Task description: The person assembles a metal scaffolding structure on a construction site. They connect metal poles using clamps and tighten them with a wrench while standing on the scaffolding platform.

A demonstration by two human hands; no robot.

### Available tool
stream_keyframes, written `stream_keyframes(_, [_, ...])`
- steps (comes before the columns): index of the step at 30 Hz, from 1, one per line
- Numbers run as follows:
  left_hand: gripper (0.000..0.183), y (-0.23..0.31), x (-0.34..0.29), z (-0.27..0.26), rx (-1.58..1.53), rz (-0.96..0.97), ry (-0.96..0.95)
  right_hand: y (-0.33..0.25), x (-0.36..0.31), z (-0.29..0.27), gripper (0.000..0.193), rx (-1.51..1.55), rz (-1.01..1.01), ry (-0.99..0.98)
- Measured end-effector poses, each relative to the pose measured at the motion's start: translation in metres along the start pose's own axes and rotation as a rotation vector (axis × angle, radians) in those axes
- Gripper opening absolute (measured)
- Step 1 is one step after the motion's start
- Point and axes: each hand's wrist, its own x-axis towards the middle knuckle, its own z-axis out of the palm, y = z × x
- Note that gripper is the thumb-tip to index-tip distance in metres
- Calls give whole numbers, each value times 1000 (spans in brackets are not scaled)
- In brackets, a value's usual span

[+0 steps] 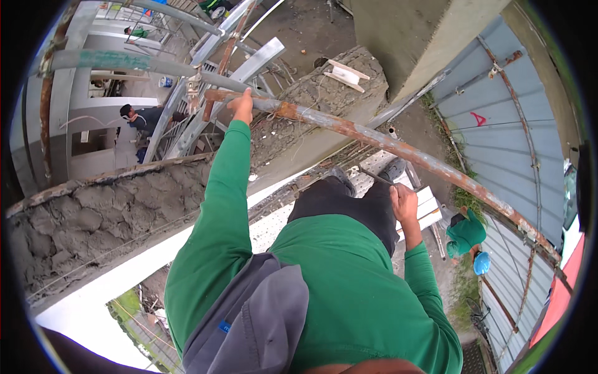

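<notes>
At upper centre, my left hand (pixel 242 107) is closed on a rusty scaffold pipe (pixel 374 134), close to a coupler where it meets other pipes. That pipe slopes from there down to the far right. Low beside my right thigh, my right hand (pixel 405 202) grips a thin dark metal bar (pixel 376 177); the bar's tip points toward my shoes, and its exact kind is unclear. My feet are on a pale perforated scaffold plank (pixel 268 227). Ahead of me lies a rough concrete wall top (pixel 293 134), carrying a white line spool (pixel 347 76).
Lumpy wet mortar (pixel 106 212) tops the wall at left, with a string along it. Aluminium ladders (pixel 187 124) and a person (pixel 146 118) are beyond it. Another person in green (pixel 467 234) is far below at right, by a corrugated metal fence (pixel 498 106). A concrete column (pixel 411 43) rises ahead.
</notes>
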Motion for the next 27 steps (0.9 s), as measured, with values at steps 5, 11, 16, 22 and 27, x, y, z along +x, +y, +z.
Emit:
stream_keyframes(5, [100,-44,51,-41,-61,11,-195,-66,81,5,37,311,-308,-80])
stream_keyframes(11, [81,-57,-14,-80,51,346,2,-76,153,52,42,569,-156,-228])
stream_keyframes(16, [45,-63,-163,-118,83,876,-109,-115,168,58,43,707,26,-353])
stream_keyframes(22, [38,-77,-253,-105,328,1158,-272,-183,178,73,49,615,-41,-587])
stream_keyframes(27, [34,-77,-247,-94,151,833,-431,-189,201,97,49,607,-175,-633])
